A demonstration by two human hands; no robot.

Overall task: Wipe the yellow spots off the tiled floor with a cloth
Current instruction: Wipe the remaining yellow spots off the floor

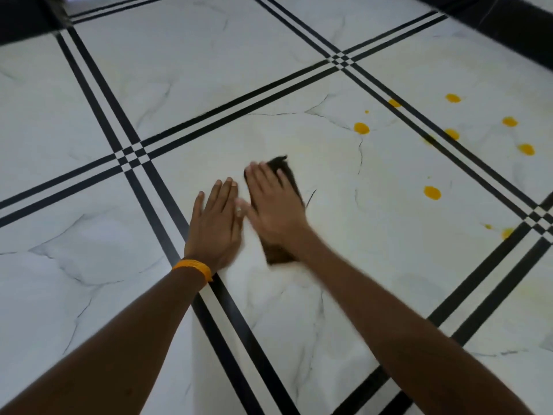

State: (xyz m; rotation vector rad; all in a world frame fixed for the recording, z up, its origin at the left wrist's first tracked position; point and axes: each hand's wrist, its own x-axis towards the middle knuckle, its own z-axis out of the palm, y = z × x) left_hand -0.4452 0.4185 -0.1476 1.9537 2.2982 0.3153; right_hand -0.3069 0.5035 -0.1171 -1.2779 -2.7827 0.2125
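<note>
Pressing flat with fingers spread, the right hand (273,202) pins a dark cloth (279,250) to the white tiled floor (89,235). Just beside it the left hand (217,223) lies open, palm down, empty. Yellow spots (361,128) dot the tiles well right of the cloth.

Dim, even light; hands (245,211) motion-blurred, edges perhaps slightly bowed.

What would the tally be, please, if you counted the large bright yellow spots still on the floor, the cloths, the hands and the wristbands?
Large yellow spots: 7, leaving out small flecks and faint smears
Dark cloth, under the right hand: 1
Hands, left hand flat on the floor: 2
Orange wristband: 1
Total: 11
</note>
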